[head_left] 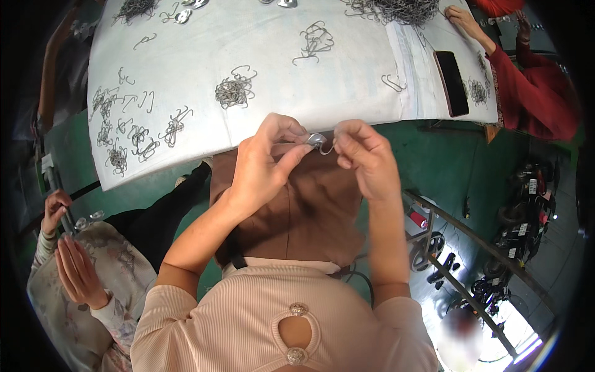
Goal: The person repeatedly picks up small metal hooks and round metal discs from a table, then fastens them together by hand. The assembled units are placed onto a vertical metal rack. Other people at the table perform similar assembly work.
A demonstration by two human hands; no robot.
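Just off the near edge of the white-covered table (279, 118), above my lap, my two hands meet. Thumb and fingers of my left hand (266, 161) pinch a small, shiny, rounded metal piece (315, 139). My right hand (367, 158) is closed in a pinch on the end of a thin bent wire hook (326, 150). The curved part of that hook reaches to the metal piece; whether it passes through it is too small to tell. Nearest on the table lies a tangled pile of wire hooks (234, 93).
More wire hooks (316, 42) lie in loose clusters, with a big heap (403, 9) at the far edge. A few shiny metal pieces (183, 16) sit far left. A black phone (451, 84) lies right. Co-workers' hands (77, 270) (468, 25) are at both sides. A metal railing (471, 232) stands lower right.
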